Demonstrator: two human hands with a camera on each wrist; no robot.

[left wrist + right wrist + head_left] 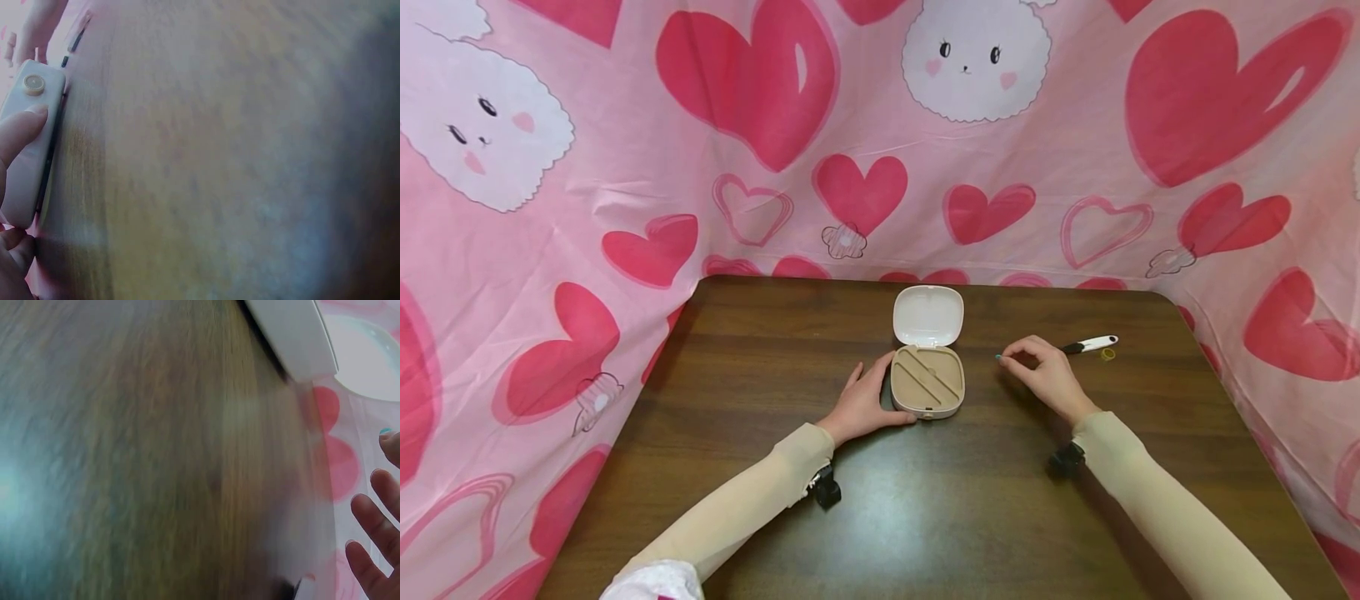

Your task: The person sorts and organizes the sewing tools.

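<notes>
Head view: case point(956, 402) is in the middle of the brown table point(775, 358), lid point(928, 315) raised on the far side, tan interior with diagonal bars facing up. Left hand point(867, 410) holds it at the near left corner: thumb along the front, fingers on the left side, thumb and fingers spread apart. Right hand point(1048, 379) is off to the right of the case, thumb and index together, pinching a small teal piece point(998, 357). Black-and-white tool point(1099, 342) lies just past that hand, yellow ring point(1108, 355) beside it. Pink heart-print cloth point(1045, 150) behind.

Left wrist view: thumb pressed on the case's front wall, near the round button point(34, 84); fingertips at the wall's left end. Right hand partly in at top left, its grip can't be told here.

Right wrist view: teal shows at one fingertip on the right edge; the other visible fingers are apart. Case corner up top.
</notes>
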